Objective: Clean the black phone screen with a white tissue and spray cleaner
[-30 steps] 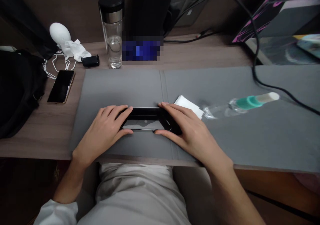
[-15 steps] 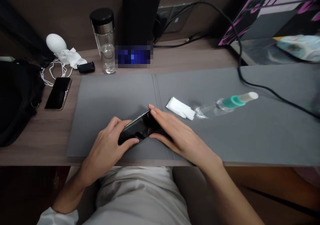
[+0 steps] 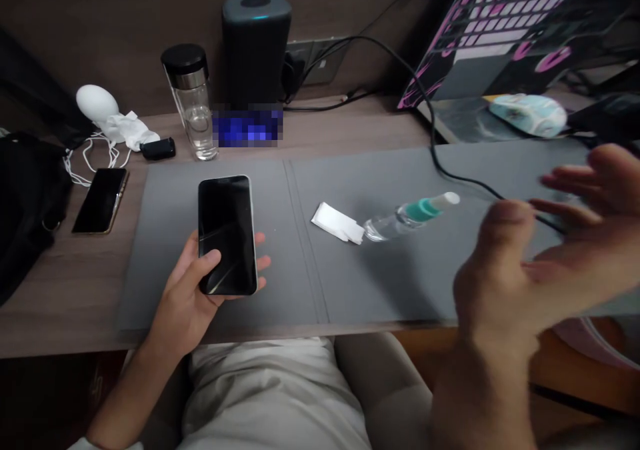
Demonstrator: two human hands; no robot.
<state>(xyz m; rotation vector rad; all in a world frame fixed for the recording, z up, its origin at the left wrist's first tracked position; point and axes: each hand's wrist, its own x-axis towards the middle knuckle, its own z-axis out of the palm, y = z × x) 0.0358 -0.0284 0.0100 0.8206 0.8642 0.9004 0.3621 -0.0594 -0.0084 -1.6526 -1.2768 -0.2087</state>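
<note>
My left hand [image 3: 187, 287] grips a black smartphone [image 3: 227, 233], screen up and dark, held upright just above the grey desk mat [image 3: 400, 283]. My right hand [image 3: 545, 263] is raised close to the camera on the right, fingers spread and empty, slightly blurred. A folded white cloth [image 3: 337, 223] lies on the mat right of the phone. Beside it a clear spray bottle [image 3: 407, 216] with a teal collar lies on its side.
A second phone [image 3: 100, 200] lies on the wooden desk at left, near white cables, a white object and a black bag [image 3: 25, 203]. A glass bottle [image 3: 190, 103] and a dark speaker [image 3: 256, 47] stand at the back. A black cable [image 3: 435, 150] crosses the mat; a laptop is at right.
The phone was lying flat under both hands; my left hand has lifted and turned it upright. My right hand let go and swung up to the right.
</note>
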